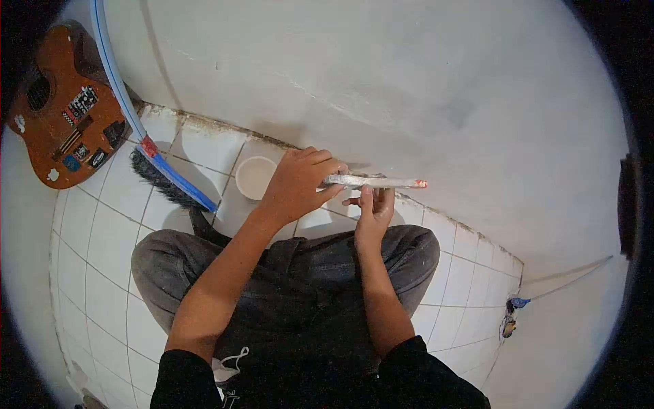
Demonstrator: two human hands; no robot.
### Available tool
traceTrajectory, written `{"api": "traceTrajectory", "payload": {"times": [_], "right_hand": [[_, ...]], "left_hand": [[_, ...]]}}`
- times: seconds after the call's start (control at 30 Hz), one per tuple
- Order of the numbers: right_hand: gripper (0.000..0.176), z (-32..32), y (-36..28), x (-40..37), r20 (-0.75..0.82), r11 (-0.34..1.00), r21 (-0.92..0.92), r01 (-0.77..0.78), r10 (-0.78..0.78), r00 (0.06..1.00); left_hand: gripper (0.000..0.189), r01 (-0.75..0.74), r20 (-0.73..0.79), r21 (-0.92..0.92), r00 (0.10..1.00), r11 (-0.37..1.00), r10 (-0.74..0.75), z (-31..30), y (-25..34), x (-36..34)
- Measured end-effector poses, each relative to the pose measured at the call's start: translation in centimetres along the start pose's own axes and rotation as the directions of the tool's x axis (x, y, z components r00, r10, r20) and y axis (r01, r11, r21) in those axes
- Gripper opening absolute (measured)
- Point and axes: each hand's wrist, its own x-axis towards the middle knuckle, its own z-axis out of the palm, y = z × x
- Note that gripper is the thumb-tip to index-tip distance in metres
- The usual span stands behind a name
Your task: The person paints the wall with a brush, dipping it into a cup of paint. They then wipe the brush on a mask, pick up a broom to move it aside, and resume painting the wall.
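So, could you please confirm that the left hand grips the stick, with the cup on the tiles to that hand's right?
Almost: the left hand does grip the stick, but the head view shows the cup on the tiles to that hand's left.

A brown guitar (56, 112) with stickers on its body fills the upper left of the frame. Just right of it is a broom (182, 183), dark-bristled, its pale blue handle running to the top edge. Toward the lower right, a small blue object (520, 303) sits above white floor tiles (470, 317)
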Motion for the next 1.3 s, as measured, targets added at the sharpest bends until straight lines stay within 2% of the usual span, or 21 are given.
{"api": "traceTrajectory", "payload": {"times": [0.1, 0.17, 0.27, 0.47, 0.53, 0.63, 1.03, 1.13, 1.3], "right_hand": [[0.030, 0.1, 0.1, -0.1, -0.031, 0.998, 0.058, 0.008, -0.007, 0.999], [0.031, -0.4, 0.7, -0.1, -0.035, 1.000, 0.028, 0.009, -0.008, 0.999], [0.033, -0.7, 0.9, -0.1, -0.033, 1.000, 0.023, 0.004, -0.004, 0.999], [0.033, -0.4, 0.5, -0.1, -0.056, 1.000, 0.022, 0.020, -0.019, 0.998], [0.031, -0.5, 0.3, -0.1, -0.054, 0.998, 0.052, 0.019, -0.016, 0.998], [0.035, -1.0, 0.5, -0.1, -0.001, 0.999, -0.034, 0.021, -0.021, 1.000], [0.037, -1.1, 0.6, -0.3, -0.050, 1.000, -0.018, 0.006, -0.007, 0.999], [0.037, -1.2, 0.7, -0.3, -0.038, 0.999, -0.004, 0.044, -0.044, 0.998], [0.034, -1.3, 0.5, -0.2, -0.074, 0.998, 0.010, 0.059, -0.058, 0.996]], "left_hand": [[0.026, -0.030, -0.026, -0.017, 0.999, 0.999, 0.029, 0.1, -0.1, 0.0], [0.026, -0.047, -0.035, -0.038, 0.998, 0.998, 0.046, -0.1, -0.1, 0.1], [0.031, -0.016, 0.052, -0.033, 0.998, 0.999, 0.018, -0.4, 0.0, 0.1], [0.031, -0.063, 0.003, 0.006, 0.998, 0.998, 0.063, -0.2, 0.1, 0.0], [0.029, -0.135, -0.100, 0.041, 0.985, 0.990, 0.139, -0.1, 0.3, 0.1], [0.028, -0.170, -0.132, 0.052, 0.976, 0.984, 0.175, -0.1, 0.3, 0.2], [0.030, -0.160, -0.073, 0.047, 0.984, 0.986, 0.163, -0.1, 0.0, 0.0], [0.031, -0.191, -0.116, 0.064, 0.973, 0.980, 0.197, 0.0, 0.0, 0.0], [0.030, -0.165, -0.100, 0.080, 0.980, 0.983, 0.173, -0.3, 0.2, 0.0]]}}
